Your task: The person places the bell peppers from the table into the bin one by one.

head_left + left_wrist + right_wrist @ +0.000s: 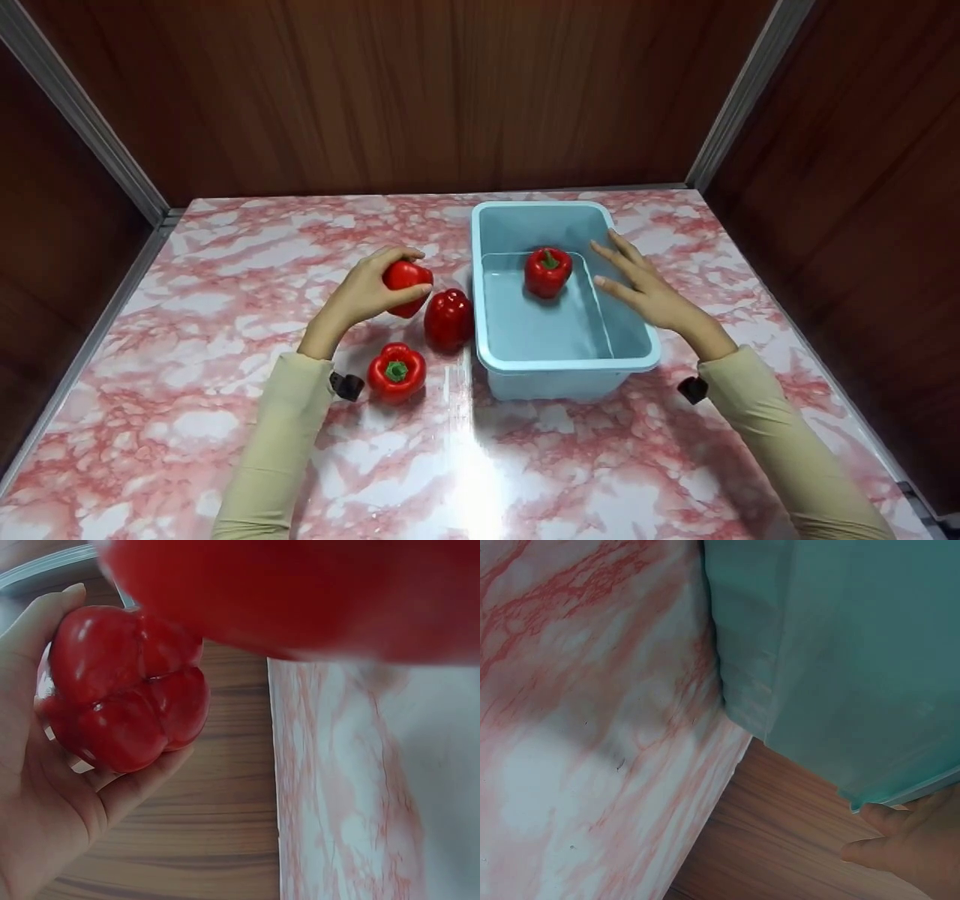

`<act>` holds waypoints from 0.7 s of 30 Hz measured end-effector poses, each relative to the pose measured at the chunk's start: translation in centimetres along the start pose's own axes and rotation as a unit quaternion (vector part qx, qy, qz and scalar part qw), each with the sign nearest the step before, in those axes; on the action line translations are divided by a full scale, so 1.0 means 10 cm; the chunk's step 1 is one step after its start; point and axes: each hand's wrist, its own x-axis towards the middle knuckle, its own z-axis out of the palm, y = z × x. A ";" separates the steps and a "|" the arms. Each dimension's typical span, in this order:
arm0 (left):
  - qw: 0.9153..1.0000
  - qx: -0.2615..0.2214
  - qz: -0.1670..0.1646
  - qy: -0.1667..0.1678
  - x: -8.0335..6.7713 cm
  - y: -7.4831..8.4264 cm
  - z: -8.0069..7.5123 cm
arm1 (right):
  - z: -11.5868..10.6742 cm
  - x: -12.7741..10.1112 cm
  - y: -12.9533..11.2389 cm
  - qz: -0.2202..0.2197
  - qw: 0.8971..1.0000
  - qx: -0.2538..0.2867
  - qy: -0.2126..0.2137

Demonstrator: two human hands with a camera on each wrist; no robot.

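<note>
My left hand (pixel 367 289) grips a red bell pepper (pixel 406 279), its thumb and fingers curled round the sides. The left wrist view shows the lobed underside of this held pepper (pixel 124 690). Just right of it stands another red bell pepper (pixel 448 321), against the side of a light blue plastic bin (pixel 570 365). Nearer my left wrist sits a third pepper (pixel 397 371), green stem up. Inside the bin is one more red pepper (pixel 547 271). Over the bin's right rim my right hand (pixel 646 294) spreads its straight fingers, holding nothing.
The table (pixel 225 420) has a pink and white marbled top. Brown wood-grain panels (pixel 450 97) wall it in at the back and on both sides, with metal strips at the corners. A small black camera (pixel 347 387) sits on each wrist.
</note>
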 end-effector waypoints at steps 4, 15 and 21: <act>1.000 -0.002 -0.001 -0.001 0.00 0.01 0.00 | 0.00 -0.01 -0.01 -0.001 1.000 0.002 -0.002; 1.000 -0.004 0.000 -0.004 0.01 0.03 -0.01 | 0.00 0.00 -0.01 0.005 1.000 0.000 -0.003; 1.000 -0.005 0.000 -0.005 0.02 0.06 -0.02 | -0.01 -0.01 -0.01 0.008 1.000 -0.001 -0.003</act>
